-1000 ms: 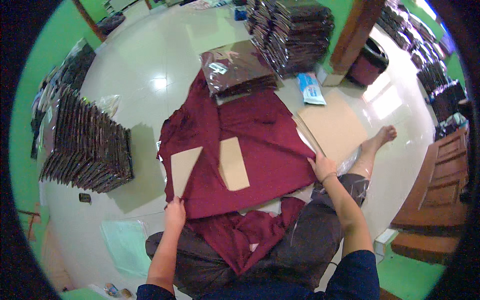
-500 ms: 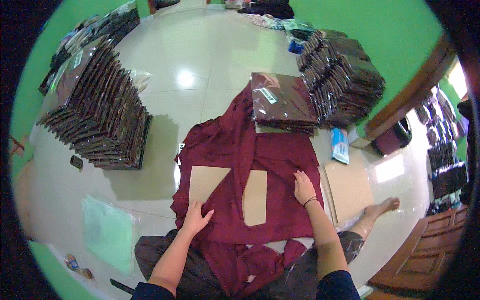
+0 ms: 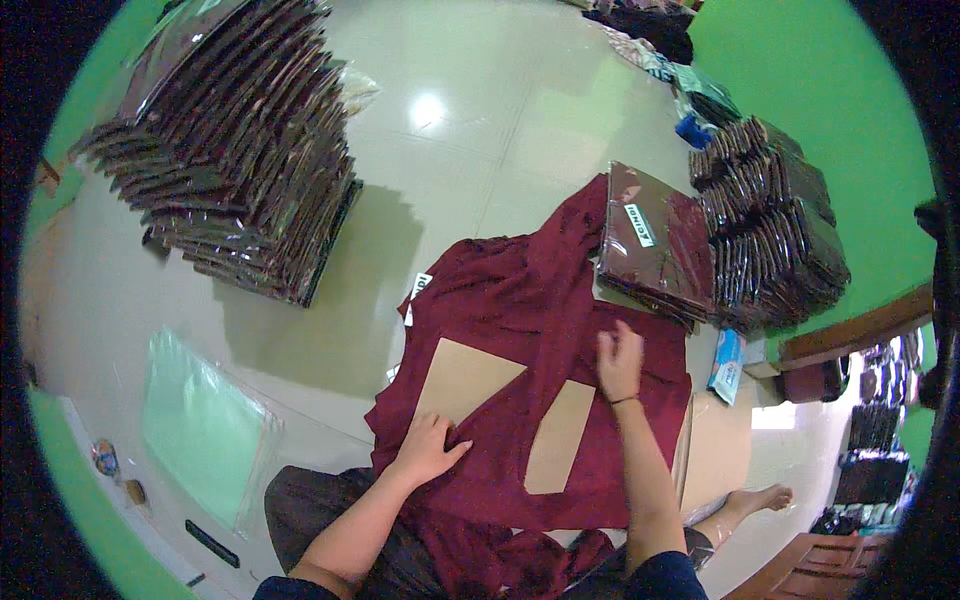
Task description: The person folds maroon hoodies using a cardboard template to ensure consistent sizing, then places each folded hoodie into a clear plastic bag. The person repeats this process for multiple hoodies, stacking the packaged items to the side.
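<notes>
A maroon garment [image 3: 480, 290] lies spread in front of me, with a long strip of its cloth running down its middle. Tan cardboard [image 3: 465, 380] shows on either side of that strip; the cloth hides whether it is one board. My left hand [image 3: 430, 452] rests with fingers spread on the cardboard's lower left edge and the cloth. Over the garment, right of the strip and close to the right-hand cardboard part, is my right hand [image 3: 620, 365], fingers loosely bent and apart, nothing seen in them. A bagged folded garment [image 3: 655, 230] tops a small pile at the far end.
Tall stacks of bagged dark garments stand at left [image 3: 250, 170] and right [image 3: 770, 240]. Clear plastic bags [image 3: 205, 430] lie left of me. A blue-and-white packet [image 3: 727, 365] and cardboard sheets [image 3: 715, 455] are on the right. A black bar-shaped object [image 3: 212, 543] lies near my left leg.
The view has shifted and tilted, so the scene sits further right. My right hand has moved inward from the garment's right side toward the cloth strip. My left hand stays at the cardboard's edge.
</notes>
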A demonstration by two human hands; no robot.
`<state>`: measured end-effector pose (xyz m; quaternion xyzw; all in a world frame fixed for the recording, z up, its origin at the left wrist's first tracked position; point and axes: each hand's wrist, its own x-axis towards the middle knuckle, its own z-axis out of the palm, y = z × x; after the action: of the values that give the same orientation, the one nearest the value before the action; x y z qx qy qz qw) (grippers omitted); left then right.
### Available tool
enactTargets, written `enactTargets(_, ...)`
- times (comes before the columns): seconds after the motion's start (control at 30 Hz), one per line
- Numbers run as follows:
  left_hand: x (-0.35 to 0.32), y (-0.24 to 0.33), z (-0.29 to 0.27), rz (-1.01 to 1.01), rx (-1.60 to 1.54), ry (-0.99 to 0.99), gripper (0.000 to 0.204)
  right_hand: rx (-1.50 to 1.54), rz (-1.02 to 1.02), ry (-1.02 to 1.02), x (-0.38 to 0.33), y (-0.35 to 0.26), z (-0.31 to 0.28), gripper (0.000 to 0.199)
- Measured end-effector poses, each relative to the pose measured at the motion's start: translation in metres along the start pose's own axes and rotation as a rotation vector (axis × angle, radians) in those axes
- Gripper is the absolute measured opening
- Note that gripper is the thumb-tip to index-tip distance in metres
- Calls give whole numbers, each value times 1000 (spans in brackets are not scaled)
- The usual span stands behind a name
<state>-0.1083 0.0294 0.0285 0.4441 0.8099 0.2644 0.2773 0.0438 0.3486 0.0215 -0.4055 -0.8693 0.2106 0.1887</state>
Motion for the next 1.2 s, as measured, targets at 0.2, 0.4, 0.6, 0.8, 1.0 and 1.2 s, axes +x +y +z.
enactTargets(0.2, -2, -3, 2, -20, -76, 10, 43, -27, 97, 56, 27, -44, 78, 46)
enactTargets(0.4, 2, -15, 16, -24, -61, 50, 36, 847, 959, 527, 51, 40, 29, 35)
enactTargets(0.6, 5, -22, 21, 32, -15, 75, 27, 1004, 977, 29, 41, 27, -56, 27)
enactTargets(0.8, -9, -15, 11, 101, -34, 78, 31, 1451, 233, -258, -50, 8, -147, 27)
enactTargets(1.0, -31, 8, 4, 292, 159, 122, 19, 1886, 1115, -228, -215, 74, -154, 52)
enactTargets(1.2, -38, 23, 5, 357, 412, -21, 46, 1144, 546, 73, -236, 111, -122, 68)
